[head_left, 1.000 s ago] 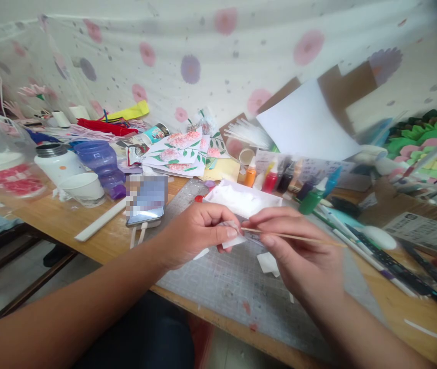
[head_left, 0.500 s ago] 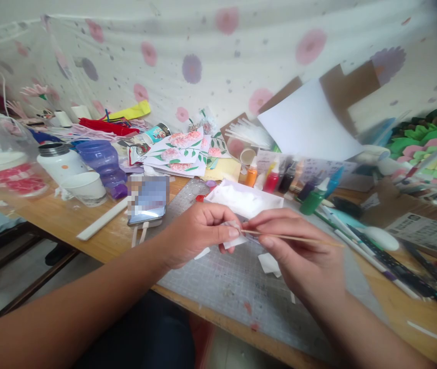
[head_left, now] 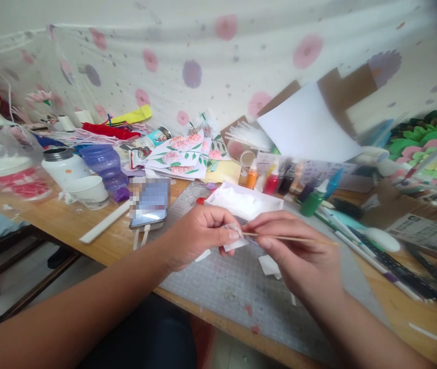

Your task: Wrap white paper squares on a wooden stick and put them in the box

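Note:
Between thumb and fingers, my left hand [head_left: 206,233] pinches a small piece of thin white paper [head_left: 236,243]. My right hand [head_left: 295,246] grips a thin wooden stick [head_left: 287,238], whose left tip meets the paper at my left fingertips. Whether the paper is wrapped round the tip I cannot tell. Just behind both hands stands a shallow white box [head_left: 243,201] with white, fluffy-looking contents. More white paper pieces [head_left: 269,265] lie on the grey cutting mat [head_left: 233,297] below my hands.
A phone [head_left: 149,202] with a cable lies left of the mat, near a paper cup [head_left: 87,191] and a purple container [head_left: 103,166]. Small paint bottles [head_left: 314,199] stand behind the right hand. Pens and a black ruler [head_left: 391,266] lie at right, beside a cardboard box [head_left: 425,220].
The camera view has shifted slightly. Both hands keep their hold on the paper and the stick, with hardly any movement; the stick's right end sits slightly further left.

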Tool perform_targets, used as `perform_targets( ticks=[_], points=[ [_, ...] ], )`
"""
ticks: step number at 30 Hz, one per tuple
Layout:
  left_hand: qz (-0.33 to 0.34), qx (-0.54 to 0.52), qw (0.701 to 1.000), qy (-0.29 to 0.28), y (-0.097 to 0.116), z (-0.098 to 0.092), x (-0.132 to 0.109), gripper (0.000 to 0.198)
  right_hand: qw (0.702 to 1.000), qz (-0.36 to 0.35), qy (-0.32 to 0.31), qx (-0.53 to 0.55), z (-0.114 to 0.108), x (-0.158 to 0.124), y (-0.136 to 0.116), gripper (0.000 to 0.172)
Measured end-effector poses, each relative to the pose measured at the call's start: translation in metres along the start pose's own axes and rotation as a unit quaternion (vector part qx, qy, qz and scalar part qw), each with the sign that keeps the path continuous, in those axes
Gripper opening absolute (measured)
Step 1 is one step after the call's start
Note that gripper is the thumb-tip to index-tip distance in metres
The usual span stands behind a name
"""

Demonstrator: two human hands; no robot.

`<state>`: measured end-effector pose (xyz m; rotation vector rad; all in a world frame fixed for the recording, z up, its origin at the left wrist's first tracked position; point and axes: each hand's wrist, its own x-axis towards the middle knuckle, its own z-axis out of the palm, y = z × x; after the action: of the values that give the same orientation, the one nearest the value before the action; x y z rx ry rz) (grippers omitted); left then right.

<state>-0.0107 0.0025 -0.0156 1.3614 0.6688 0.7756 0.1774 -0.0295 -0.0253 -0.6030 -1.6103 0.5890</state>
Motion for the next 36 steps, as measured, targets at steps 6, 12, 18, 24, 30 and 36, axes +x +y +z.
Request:
perform_targets(
  ticks=[6, 12, 18, 24, 30, 36],
  points=[
    [0.003, -0.009, 1.0, -0.013, -0.0003, -0.0017, 0.0001, 0.015, 1.0, 0.002, 0.002, 0.002, -0.0001, 0.0006, -0.0004, 0.024],
    [0.01, 0.012, 1.0, -0.008, 0.0, -0.0026, 0.0001, 0.016, 1.0, 0.001, -0.004, 0.002, -0.0004, 0.0003, 0.0008, 0.024],
    [0.036, 0.048, 0.998, 0.019, 0.0005, -0.0022, -0.0003, 0.016, 1.0, 0.007, -0.019, -0.003, -0.0011, -0.0004, 0.0015, 0.022],
    [0.064, 0.126, 0.988, 0.056, 0.0007, -0.0017, -0.0007, 0.014, 0.999, 0.011, -0.013, -0.031, -0.0003, -0.0002, 0.0013, 0.018],
    [0.083, 0.169, 0.98, 0.066, 0.0029, 0.0004, 0.0007, 0.013, 0.999, 0.021, -0.001, -0.035, 0.0005, -0.0012, 0.0024, 0.017],
    [0.084, 0.196, 0.973, 0.086, 0.0029, 0.003, 0.0014, 0.011, 0.999, 0.014, 0.013, -0.037, 0.0001, -0.0025, 0.0035, 0.019]
  ],
)
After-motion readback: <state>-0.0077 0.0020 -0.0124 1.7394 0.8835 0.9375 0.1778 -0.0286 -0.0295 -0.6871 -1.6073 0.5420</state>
